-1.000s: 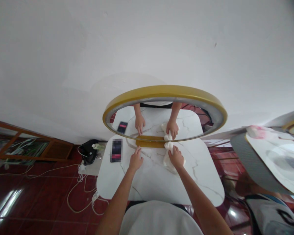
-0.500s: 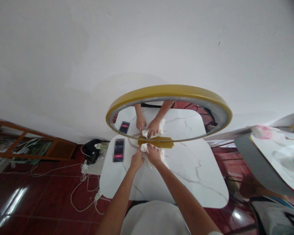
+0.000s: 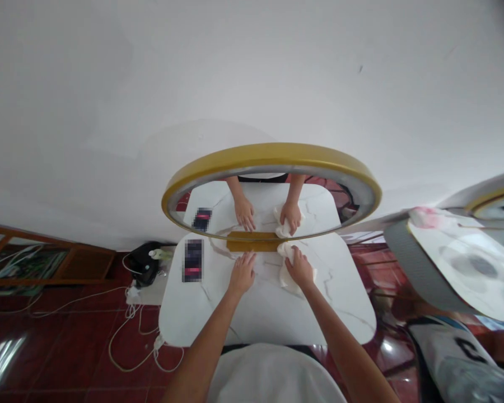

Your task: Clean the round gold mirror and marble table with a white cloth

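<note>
My right hand (image 3: 300, 268) is closed on a white cloth (image 3: 286, 275) near the right end of the gold mirror base (image 3: 252, 244). Part of the cloth trails flat on the white marbled table (image 3: 269, 319) beneath that hand. In front of the base, my left hand (image 3: 243, 272) rests on the tabletop, fingers stretched out and nothing held. An oval mirror (image 3: 273, 207) with a gold rim stands at the table's far side and reflects both hands and the cloth.
A phone with a blurred screen (image 3: 192, 260) lies at the table's left. White cables (image 3: 126, 341) run over the red floor beside a black bag (image 3: 145, 263). To the right stands another white table (image 3: 466, 263), with a person's sleeve (image 3: 466, 347) below it.
My right hand has slid the cloth rightward along the mirror base. My left hand has come off the cloth and flattened on the table. The whole view has shifted slightly.
</note>
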Tool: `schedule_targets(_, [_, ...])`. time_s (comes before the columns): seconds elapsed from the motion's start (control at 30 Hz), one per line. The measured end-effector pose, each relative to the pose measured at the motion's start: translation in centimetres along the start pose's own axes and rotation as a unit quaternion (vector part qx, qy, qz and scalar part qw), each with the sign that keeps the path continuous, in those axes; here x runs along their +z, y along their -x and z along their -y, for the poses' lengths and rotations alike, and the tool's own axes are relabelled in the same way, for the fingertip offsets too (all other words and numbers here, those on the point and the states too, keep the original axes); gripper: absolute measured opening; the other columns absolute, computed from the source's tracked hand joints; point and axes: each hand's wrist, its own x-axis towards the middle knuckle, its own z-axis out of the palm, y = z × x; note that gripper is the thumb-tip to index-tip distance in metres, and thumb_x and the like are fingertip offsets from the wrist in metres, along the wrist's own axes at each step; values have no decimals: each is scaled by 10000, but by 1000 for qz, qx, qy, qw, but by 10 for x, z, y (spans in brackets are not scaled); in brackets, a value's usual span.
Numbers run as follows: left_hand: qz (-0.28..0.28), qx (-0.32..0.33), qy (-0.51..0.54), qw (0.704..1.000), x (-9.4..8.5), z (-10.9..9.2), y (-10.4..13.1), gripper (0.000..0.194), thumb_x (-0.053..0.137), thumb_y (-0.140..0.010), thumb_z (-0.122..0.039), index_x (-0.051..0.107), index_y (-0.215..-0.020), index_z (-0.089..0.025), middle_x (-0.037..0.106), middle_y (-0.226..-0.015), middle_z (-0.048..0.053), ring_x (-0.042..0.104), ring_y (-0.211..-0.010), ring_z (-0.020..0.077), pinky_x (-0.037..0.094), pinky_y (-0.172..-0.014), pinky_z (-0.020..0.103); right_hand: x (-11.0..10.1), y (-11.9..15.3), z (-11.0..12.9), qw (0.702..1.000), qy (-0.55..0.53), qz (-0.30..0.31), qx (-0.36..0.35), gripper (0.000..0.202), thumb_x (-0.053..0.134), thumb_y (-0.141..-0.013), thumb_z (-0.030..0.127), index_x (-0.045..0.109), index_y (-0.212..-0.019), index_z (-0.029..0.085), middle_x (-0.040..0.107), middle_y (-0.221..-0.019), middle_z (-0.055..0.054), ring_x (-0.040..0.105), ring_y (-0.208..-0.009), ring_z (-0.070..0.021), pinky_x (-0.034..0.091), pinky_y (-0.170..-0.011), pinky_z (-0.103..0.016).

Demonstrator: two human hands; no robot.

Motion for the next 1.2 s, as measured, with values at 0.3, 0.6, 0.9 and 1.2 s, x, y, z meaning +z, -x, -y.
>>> schedule_targets(0.3, [44,58,-48,996,11,-43,-41,661,460,-769,-130,340,-1415,-199,345,-1487,26,276,-1366,241,234,-1127,423,-3,-10,-12,995,56,0,-77,429,387,-925,354,400,-1345,267,434,-1401,-54,537,-1016,-220,428,-792,-317])
schedule_targets(0.6, [62,43,-56,996,9,-43,-39,727,468,-758,-108,268,-1443,-248,324,-1498,19,240,-1384,224,213,-1122,467,1,-26,-9,995,76,12,-70,458,295,-950,371,369,-1393,281,431,-1406,-77,518,-1052,-254,445,-760,-354])
schedule_targets(0.9, [66,34,-67,995,13,-45,-37,718,481,-756,-112,284,-1436,-232,304,-1508,21,215,-1395,223,217,-1120,461,1,-19,-13,986,68,28,-153,471,354,-925,318,366,-1396,303,380,-1460,-14,488,-1093,-235,433,-826,-363])
schedule_targets(1.2, [71,27,-78,994,15,-45,-37,745,478,-760,-121,237,-1455,-244,279,-1520,12,200,-1401,220,207,-1126,455,-8,-22,-18,984,75,37,-156,465,342,-930,311,372,-1393,282,398,-1448,-32,482,-1102,-237,422,-834,-346])
